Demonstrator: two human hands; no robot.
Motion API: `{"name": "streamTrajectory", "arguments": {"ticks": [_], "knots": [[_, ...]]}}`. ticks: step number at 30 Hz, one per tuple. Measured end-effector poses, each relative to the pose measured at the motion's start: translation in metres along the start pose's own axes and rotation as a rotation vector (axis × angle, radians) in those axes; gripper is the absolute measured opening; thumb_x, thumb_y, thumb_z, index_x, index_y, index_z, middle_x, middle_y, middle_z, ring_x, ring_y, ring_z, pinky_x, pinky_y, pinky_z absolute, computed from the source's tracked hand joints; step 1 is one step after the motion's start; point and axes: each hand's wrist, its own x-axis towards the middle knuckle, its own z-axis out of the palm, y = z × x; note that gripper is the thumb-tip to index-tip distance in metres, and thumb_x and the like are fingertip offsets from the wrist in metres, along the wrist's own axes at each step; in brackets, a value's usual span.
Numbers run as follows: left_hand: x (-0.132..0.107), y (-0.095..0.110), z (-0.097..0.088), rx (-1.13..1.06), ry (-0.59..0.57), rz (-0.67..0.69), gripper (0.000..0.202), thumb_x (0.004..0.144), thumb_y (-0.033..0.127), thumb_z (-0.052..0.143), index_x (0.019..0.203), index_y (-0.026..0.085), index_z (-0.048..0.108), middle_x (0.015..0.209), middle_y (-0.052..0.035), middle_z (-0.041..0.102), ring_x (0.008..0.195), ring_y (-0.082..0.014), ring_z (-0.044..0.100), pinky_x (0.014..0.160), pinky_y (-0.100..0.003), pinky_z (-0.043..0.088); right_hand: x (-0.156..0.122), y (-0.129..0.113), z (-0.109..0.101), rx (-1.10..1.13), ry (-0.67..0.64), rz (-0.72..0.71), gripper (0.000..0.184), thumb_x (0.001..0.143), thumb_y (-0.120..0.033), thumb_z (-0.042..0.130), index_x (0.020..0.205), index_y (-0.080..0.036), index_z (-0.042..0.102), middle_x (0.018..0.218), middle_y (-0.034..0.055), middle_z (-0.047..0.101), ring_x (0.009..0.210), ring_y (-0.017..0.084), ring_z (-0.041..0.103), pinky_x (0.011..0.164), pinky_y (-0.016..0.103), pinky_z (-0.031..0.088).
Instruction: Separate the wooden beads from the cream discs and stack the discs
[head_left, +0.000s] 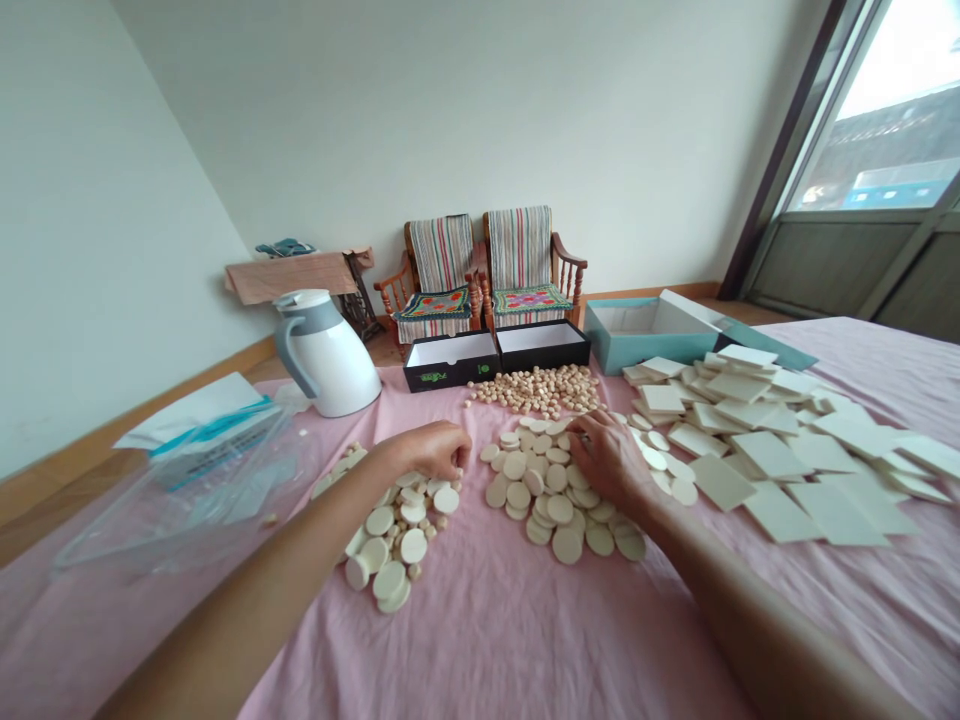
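Note:
My left hand is closed, fingers curled down at the upper right edge of a mixed pile of pale wooden discs and small wooden beads or cubes. Whatever it pinches is hidden behind the fingers. A larger heap of round wooden discs lies in the middle of the cloth. On that heap's upper right side rests my right hand, its fingers bent down among the discs; what they grip cannot be made out. Behind the heap spreads a bank of small wooden pieces.
Square pale tiles are piled at the right. Along the back stand two black open boxes and a teal box. A white jug and clear plastic packaging are on the left of the pink cloth.

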Motion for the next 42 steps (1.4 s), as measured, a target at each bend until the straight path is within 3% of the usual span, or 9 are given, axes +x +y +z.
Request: {"name": "streamTrajectory", "arguments": {"ticks": [3, 6, 12, 15, 18, 21, 26, 35, 42], "knots": [[0.006, -0.003, -0.002, -0.017, 0.034, -0.008, 0.013, 0.058, 0.01, 0.063, 0.066, 0.018, 0.068, 0.064, 0.0023, 0.067, 0.058, -0.0105, 0.057, 0.051, -0.017, 0.037, 0.0, -0.001, 0.0, 0.001, -0.004, 0.001, 0.017, 0.083, -0.023, 0.046, 0.084, -0.019, 0.063, 0.087, 0.0068, 0.061, 0.089, 0.02, 0.053, 0.078, 0.03, 0.035], [0.023, -0.005, -0.006, -0.086, 0.23, -0.11, 0.011, 0.055, 0.009, 0.064, 0.062, 0.017, 0.066, 0.062, 0.0031, 0.066, 0.06, -0.0115, 0.059, 0.054, -0.017, 0.04, 0.001, -0.001, 0.0, 0.002, 0.001, 0.004, 0.017, 0.083, -0.023, 0.046, 0.083, -0.019, 0.062, 0.087, 0.007, 0.062, 0.088, 0.02, 0.053, 0.078, 0.03, 0.035], [0.053, -0.005, -0.01, -0.136, 0.612, -0.244, 0.026, 0.077, 0.014, 0.048, 0.098, 0.013, 0.063, 0.095, -0.0077, 0.069, 0.083, -0.0159, 0.063, 0.073, -0.024, 0.047, 0.0, -0.002, -0.001, 0.017, 0.007, -0.006, 0.017, 0.083, -0.023, 0.045, 0.082, -0.019, 0.062, 0.087, 0.0069, 0.062, 0.087, 0.02, 0.053, 0.078, 0.03, 0.035], [0.043, -0.005, -0.01, -0.153, 0.588, -0.192, 0.019, 0.074, 0.014, 0.052, 0.087, 0.014, 0.066, 0.087, -0.0046, 0.07, 0.077, -0.0143, 0.063, 0.07, -0.022, 0.047, 0.0, -0.001, -0.001, 0.02, 0.01, -0.002, 0.017, 0.083, -0.022, 0.045, 0.082, -0.019, 0.062, 0.086, 0.0068, 0.061, 0.087, 0.02, 0.053, 0.079, 0.03, 0.035], [0.018, -0.005, -0.009, -0.154, 0.358, -0.021, 0.014, 0.067, 0.009, 0.057, 0.073, 0.015, 0.067, 0.075, -0.0004, 0.069, 0.071, -0.0127, 0.062, 0.064, -0.018, 0.044, 0.0, 0.0, 0.0, 0.012, 0.003, -0.004, 0.017, 0.083, -0.022, 0.046, 0.083, -0.019, 0.062, 0.087, 0.007, 0.061, 0.087, 0.02, 0.053, 0.079, 0.031, 0.035], [-0.005, -0.003, -0.008, -0.135, 0.096, 0.105, 0.019, 0.064, 0.007, 0.057, 0.076, 0.015, 0.068, 0.072, 0.0004, 0.068, 0.066, -0.0115, 0.06, 0.059, -0.017, 0.042, 0.0, 0.0, -0.001, 0.012, -0.008, -0.016, 0.017, 0.083, -0.022, 0.046, 0.083, -0.018, 0.063, 0.088, 0.0074, 0.061, 0.089, 0.02, 0.053, 0.079, 0.031, 0.036], [-0.019, 0.009, 0.001, -0.074, -0.017, 0.158, 0.024, 0.062, 0.007, 0.059, 0.082, 0.017, 0.069, 0.072, 0.0014, 0.067, 0.063, -0.0108, 0.058, 0.056, -0.017, 0.038, -0.001, 0.0, 0.0, 0.014, -0.011, -0.006, 0.017, 0.083, -0.022, 0.046, 0.084, -0.018, 0.063, 0.089, 0.0074, 0.061, 0.09, 0.02, 0.053, 0.08, 0.03, 0.036], [-0.001, 0.007, 0.008, -0.025, 0.032, 0.13, 0.016, 0.06, 0.01, 0.058, 0.071, 0.017, 0.066, 0.067, 0.0026, 0.065, 0.061, -0.0111, 0.056, 0.054, -0.018, 0.037, 0.0, -0.002, -0.002, 0.003, -0.021, 0.003, 0.019, 0.084, -0.022, 0.044, 0.084, -0.018, 0.063, 0.087, 0.0071, 0.061, 0.087, 0.019, 0.052, 0.081, 0.03, 0.035], [0.056, -0.006, -0.002, -0.098, 0.539, -0.127, 0.012, 0.065, 0.011, 0.055, 0.073, 0.016, 0.063, 0.075, -0.002, 0.066, 0.07, -0.0147, 0.06, 0.062, -0.022, 0.042, 0.0, -0.003, -0.001, 0.009, -0.011, 0.015, 0.018, 0.084, -0.023, 0.045, 0.085, -0.018, 0.062, 0.088, 0.0065, 0.061, 0.088, 0.019, 0.051, 0.08, 0.03, 0.034]]}}
